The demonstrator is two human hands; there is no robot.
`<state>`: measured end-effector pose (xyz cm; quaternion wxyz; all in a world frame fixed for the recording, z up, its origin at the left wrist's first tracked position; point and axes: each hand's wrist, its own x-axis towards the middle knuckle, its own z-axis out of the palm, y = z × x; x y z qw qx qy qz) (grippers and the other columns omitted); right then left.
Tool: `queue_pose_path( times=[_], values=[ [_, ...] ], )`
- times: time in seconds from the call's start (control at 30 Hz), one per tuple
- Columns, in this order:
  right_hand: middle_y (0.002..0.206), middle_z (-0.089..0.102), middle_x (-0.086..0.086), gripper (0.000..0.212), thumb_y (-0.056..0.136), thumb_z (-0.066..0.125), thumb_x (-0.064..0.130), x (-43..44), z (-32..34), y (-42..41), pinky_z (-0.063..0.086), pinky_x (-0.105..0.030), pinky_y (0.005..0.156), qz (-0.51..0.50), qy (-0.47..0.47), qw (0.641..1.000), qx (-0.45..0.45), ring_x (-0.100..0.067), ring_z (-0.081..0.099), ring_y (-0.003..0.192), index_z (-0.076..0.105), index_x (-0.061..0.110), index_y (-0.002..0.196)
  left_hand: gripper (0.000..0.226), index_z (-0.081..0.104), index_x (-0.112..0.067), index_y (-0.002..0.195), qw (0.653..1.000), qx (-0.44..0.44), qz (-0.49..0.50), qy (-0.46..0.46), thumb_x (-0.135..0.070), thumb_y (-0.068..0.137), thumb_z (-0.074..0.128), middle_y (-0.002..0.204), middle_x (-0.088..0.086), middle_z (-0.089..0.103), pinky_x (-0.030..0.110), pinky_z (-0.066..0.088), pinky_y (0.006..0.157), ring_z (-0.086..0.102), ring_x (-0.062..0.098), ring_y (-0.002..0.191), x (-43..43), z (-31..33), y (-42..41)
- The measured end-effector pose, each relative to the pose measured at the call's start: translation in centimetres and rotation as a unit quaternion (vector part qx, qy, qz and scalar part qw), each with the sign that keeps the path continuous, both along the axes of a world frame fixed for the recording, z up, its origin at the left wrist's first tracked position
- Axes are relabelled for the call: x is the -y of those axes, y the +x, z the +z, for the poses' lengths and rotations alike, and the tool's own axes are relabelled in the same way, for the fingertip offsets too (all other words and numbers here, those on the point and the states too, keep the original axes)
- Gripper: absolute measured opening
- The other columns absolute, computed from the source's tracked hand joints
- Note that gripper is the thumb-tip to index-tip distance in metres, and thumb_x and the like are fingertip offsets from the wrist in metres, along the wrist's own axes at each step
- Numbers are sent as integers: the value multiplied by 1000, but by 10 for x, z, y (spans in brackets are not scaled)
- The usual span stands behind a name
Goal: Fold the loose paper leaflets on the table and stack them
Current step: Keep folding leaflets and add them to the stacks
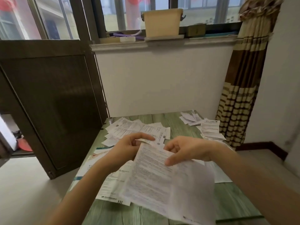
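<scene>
Nearest, a large printed leaflet (162, 181) is held up just above the green table (113, 211) and the flat sheets (113, 184) lying on it. The right hand (186, 150) pinches its top edge, thumb on the front and fingers curled behind, while the left hand (128, 146) grips its upper left corner with the forefinger stretched out. Farther back lie a spread of loose leaflets (129, 129) at the left and a folded stack (210, 129) at the far right beside the curtain (243, 95).

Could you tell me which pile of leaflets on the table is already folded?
The stack at the far right, by the curtain; the far-left sheets lie unfolded.
</scene>
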<state>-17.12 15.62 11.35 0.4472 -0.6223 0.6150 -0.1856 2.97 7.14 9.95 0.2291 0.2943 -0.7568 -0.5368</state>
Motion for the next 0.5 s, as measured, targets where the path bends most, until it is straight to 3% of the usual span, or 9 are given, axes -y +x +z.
queue_pose_path(
  times=[0.07, 0.13, 0.2, 0.27, 0.33, 0.4, 0.5],
  values=[
    [105, 71, -12, 24, 82, 72, 13, -1, -6, 0, 56, -37, 86, -39, -17, 997, 64, -25, 69, 94, 66, 6, 104, 22, 66, -19, 106, 996, -38, 34, 70, -23, 85, 59, 93, 11, 71, 33, 56, 69, 67, 26, 79, 1, -5, 4],
    [103, 71, -14, 22, 82, 71, 11, -2, -15, -4, 57, -35, 81, -116, -66, 981, 144, -26, 69, 89, 65, 6, 103, 41, 65, -15, 107, 983, -69, 57, 159, -45, 84, 48, 92, 10, 72, 33, 56, 71, 68, 24, 81, 1, -13, 13],
    [102, 71, -14, 25, 83, 69, 11, -4, -25, -10, 57, -38, 80, -190, -108, 953, 209, -27, 69, 89, 63, 4, 106, 59, 61, -8, 111, 948, -137, 41, 283, -55, 88, 33, 91, 15, 72, 36, 58, 66, 70, 26, 78, -5, -21, 19],
    [101, 72, -11, 26, 85, 67, 11, -3, -35, -10, 58, -39, 79, -242, -132, 930, 244, -26, 70, 89, 62, 4, 109, 71, 61, -3, 113, 920, -169, 32, 352, -60, 85, 30, 97, 23, 70, 42, 59, 72, 70, 33, 82, -14, -27, 20],
    [101, 73, -9, 26, 86, 66, 10, -2, -43, -6, 58, -37, 78, -272, -137, 916, 262, -24, 71, 90, 61, 4, 110, 59, 62, -7, 112, 947, -126, 53, 291, -54, 87, 37, 100, 19, 71, 41, 58, 76, 70, 33, 87, -24, -32, 14],
    [101, 73, -7, 23, 87, 65, 10, -3, -48, -1, 57, -36, 77, -286, -143, 910, 265, -23, 70, 90, 61, 6, 109, 33, 62, -8, 110, 979, -71, 103, 163, -33, 92, 51, 94, 8, 74, 35, 59, 72, 71, 25, 86, -34, -34, 6],
    [102, 72, -5, 18, 87, 64, 12, -4, -51, 6, 57, -34, 76, -293, -149, 907, 263, -21, 70, 91, 62, 12, 105, 15, 65, -10, 102, 981, -58, 162, 93, -17, 91, 59, 91, 3, 74, 40, 59, 73, 72, 21, 82, -38, -38, 3]
  ],
)
